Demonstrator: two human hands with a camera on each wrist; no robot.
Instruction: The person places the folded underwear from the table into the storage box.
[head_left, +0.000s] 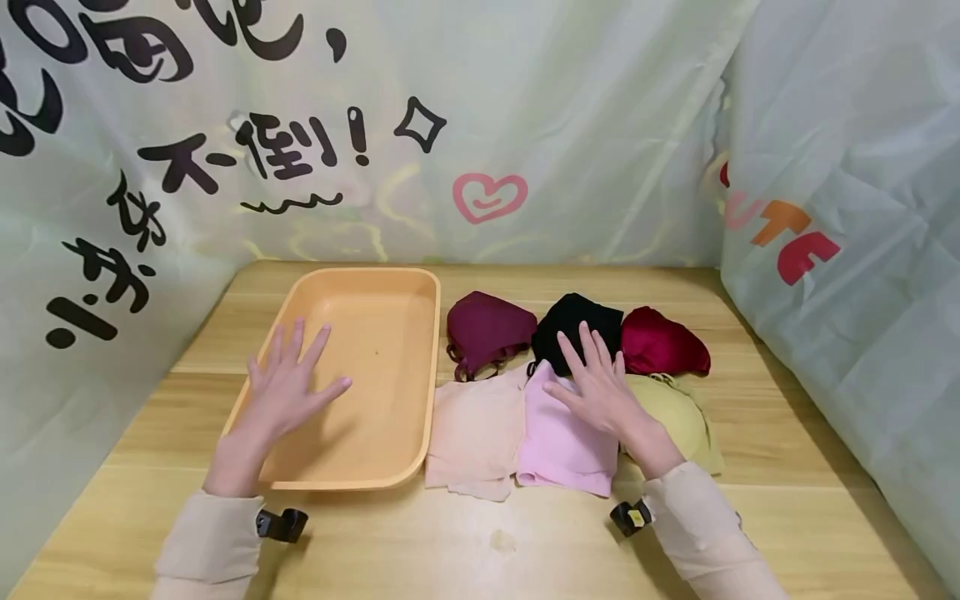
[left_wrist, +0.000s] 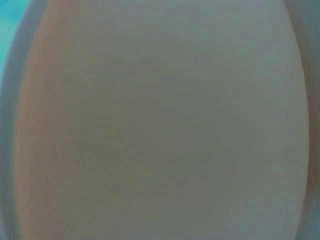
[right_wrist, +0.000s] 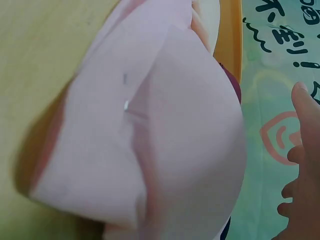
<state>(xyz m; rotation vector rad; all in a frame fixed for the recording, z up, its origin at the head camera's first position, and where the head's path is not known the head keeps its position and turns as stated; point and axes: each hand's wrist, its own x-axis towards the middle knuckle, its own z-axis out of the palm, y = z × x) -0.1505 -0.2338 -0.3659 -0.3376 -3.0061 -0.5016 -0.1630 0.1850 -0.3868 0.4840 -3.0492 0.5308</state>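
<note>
My left hand [head_left: 285,393] is spread above the left side of an orange plastic tray [head_left: 401,477], fingers straight and holding nothing. My right hand [head_left: 602,390] is also spread, over a lilac-pink folded bra [head_left: 566,458] and the lower edge of a black bra [head_left: 573,312]. Left of the pink one lies a peach folded bra [head_left: 476,433]; a yellow-green bra [head_left: 675,417] is to its right, partly hidden by my right forearm. In the right wrist view the pink bra [right_wrist: 195,125] fills the middle, with the fingers [right_wrist: 307,185] at the right edge.
In the back row, a plum bra [head_left: 491,329] with thin straps and a dark red bra [head_left: 663,343] flank the black one. Everything rests on a wooden table [head_left: 420,542]. Printed cloth [head_left: 600,125] hangs behind and at both sides. The left wrist view is a blurred pale surface.
</note>
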